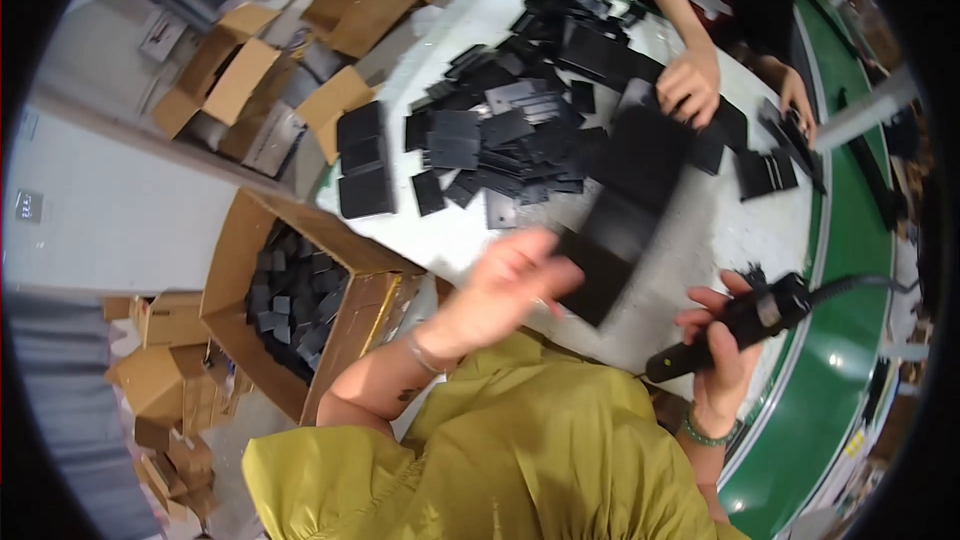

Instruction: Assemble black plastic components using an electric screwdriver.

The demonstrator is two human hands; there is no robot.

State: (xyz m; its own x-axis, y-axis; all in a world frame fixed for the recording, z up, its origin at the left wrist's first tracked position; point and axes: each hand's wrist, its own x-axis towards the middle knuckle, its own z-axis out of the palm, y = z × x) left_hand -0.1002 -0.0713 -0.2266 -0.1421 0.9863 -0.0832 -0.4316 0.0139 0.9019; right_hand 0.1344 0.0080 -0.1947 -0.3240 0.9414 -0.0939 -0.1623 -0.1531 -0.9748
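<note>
A corded black handheld tool, most like an electric screwdriver [770,312], lies in my right hand [728,345], whose fingers are wrapped round it. My left hand [510,285] is smeared by motion at the near left edge of a long black jointed panel [630,210]. Its fingertips overlap that edge, but I cannot tell whether they grip it. The panel is blurred too and slants over the white table [690,250]. At its far end is a co-worker's hand [690,88].
Flat black pieces [505,130] are heaped on the table's far side. Another jointed black panel [363,160] lies at the left edge. A cardboard box [375,315] of small dark pieces stands at left. A green conveyor-like surface [800,430] runs along the right.
</note>
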